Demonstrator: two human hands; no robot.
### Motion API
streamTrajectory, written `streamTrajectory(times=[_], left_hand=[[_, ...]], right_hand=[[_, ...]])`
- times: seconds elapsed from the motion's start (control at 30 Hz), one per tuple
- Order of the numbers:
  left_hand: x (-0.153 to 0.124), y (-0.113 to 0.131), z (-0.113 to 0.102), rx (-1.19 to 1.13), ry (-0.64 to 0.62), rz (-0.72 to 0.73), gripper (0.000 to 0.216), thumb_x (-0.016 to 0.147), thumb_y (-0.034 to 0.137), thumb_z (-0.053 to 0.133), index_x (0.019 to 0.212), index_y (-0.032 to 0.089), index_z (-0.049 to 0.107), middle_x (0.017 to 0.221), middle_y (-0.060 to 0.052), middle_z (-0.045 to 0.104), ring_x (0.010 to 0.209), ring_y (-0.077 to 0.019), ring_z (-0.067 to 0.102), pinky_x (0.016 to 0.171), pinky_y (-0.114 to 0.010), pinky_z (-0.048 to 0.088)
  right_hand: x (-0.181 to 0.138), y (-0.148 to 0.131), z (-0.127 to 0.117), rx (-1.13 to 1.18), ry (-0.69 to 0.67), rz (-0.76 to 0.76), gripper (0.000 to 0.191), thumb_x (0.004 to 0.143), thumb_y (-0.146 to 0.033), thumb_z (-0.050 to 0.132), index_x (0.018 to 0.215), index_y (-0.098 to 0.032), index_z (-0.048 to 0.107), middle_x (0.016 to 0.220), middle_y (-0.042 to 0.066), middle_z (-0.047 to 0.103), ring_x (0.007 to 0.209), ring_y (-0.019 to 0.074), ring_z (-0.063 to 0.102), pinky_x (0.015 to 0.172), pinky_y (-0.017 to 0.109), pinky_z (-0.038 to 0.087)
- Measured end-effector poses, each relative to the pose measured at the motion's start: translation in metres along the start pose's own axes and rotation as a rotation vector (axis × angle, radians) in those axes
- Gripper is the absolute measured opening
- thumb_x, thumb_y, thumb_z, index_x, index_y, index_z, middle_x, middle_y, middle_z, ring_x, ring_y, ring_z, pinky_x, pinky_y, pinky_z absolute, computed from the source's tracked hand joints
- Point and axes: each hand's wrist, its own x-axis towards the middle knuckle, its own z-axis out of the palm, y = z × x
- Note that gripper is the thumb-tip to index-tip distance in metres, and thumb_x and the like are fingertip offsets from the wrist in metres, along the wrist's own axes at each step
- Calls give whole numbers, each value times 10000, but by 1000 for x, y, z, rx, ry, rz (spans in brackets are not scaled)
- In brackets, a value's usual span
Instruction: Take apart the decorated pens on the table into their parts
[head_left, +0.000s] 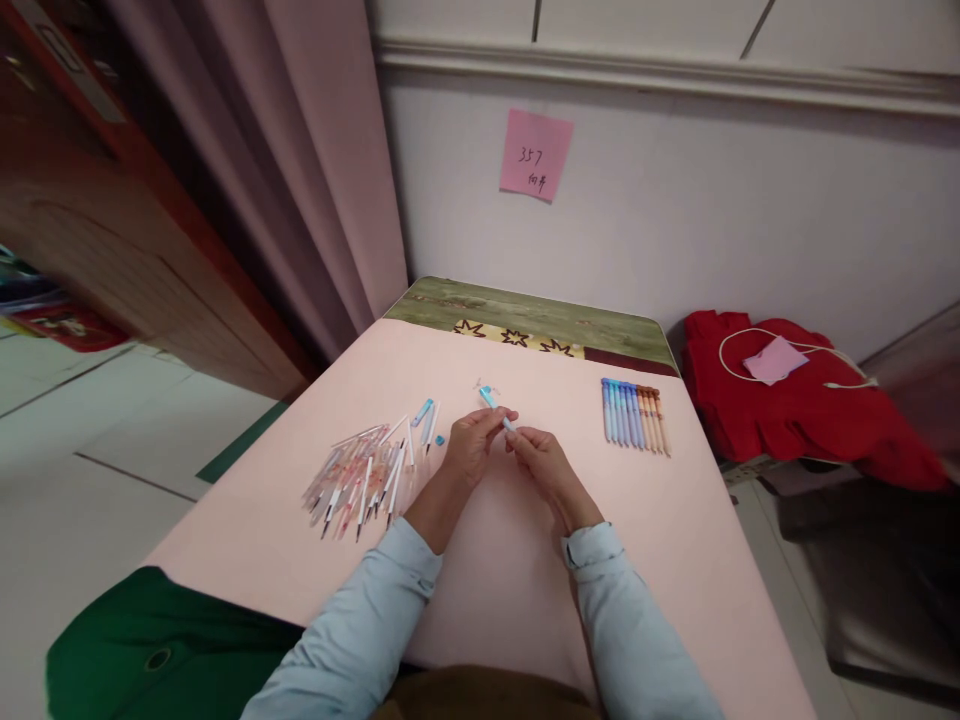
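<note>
Across the pale pink table cover (652, 570), a jumble of pen barrels and refills (349, 490) sprawls on the left, a neat row of pens (634, 415) answers on the right, and between them come the hands! The left hand (471, 445) pinches a light-blue pen barrel (509, 425) from the far side; the right hand (541, 458) nips its near end between thumb and fingers, out over the middle of the cover. Good technique here likely means light fingertip pressure: left steadying, right working straight along the barrel, no sideways bend. And the line of it! The long axis slants across, far-left to near-right, pale end towards the right hand. A brighter blue stretch (488, 397) lines up beyond the left fingertips; whether it's one piece, those fingers hide.
</note>
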Motion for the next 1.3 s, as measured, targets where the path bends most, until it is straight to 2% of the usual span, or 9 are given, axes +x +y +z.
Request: streamTrajectory(times=[0.1,0.2,0.3,0.47,0.67,0.87,0.93,1.13,1.3], left_hand=[[3,-5,1,-12,134,25,267,590,307,871,679,121,702,743,-73,711,732,-154,652,723,-294,497],[6,-6,0,-25,170,52,271,591,303,872,652,128,675,735,-60,701,752,-150,658,767,-301,511],[9,-5,-1,-54,165,42,261,606,289,867,675,126,676,732,-53,697,767,-149,664,785,-299,517],[11,-4,0,-113,193,21,260,605,254,870,690,117,667,722,-39,686,769,-137,671,801,-281,521],[14,-1,1,-65,185,7,273,628,272,867,739,113,674,756,-60,704,770,-148,680,797,-299,535],[17,8,0,-84,252,-24,229,689,237,835,781,111,668,777,-58,715,700,-113,672,727,-248,541],[17,11,1,-81,240,-38,228,709,237,823,804,104,664,777,-62,714,688,-112,676,706,-236,546],[30,19,-7,-83,254,8,235,763,242,785,845,133,594,759,-68,718,642,-139,692,694,-296,588],[51,23,-19,190,317,2,200,788,195,747,769,126,560,653,-70,682,546,-143,664,641,-319,593]], right_hand=[[-2,0,1,-93,107,-76,366,732,-540,727,768,-184,649,536,-63,461,477,91,363,457,232,258],[-2,0,1,-64,100,-39,452,820,-614,607,824,-168,683,569,-22,548,477,109,436,465,246,316],[0,3,1,-31,110,10,536,878,-638,491,748,-152,676,537,-2,547,450,113,444,458,255,326],[4,5,1,53,240,-24,412,639,-468,811,867,-198,601,645,-42,583,525,111,507,483,222,354],[2,3,1,27,161,54,483,854,-625,523,757,-163,626,549,-14,538,441,109,446,436,249,312],[6,5,0,54,229,-9,419,631,-432,795,901,-204,571,613,-60,569,509,109,489,463,216,344],[6,5,0,45,221,-5,415,676,-441,761,967,-203,585,612,-70,554,501,104,473,458,214,341],[6,11,-2,15,350,-39,277,792,-458,647,806,-183,624,564,-57,514,484,101,440,452,222,330],[9,17,-4,-161,504,-124,300,798,-466,645,890,-181,660,593,-31,580,519,138,523,490,242,404]])
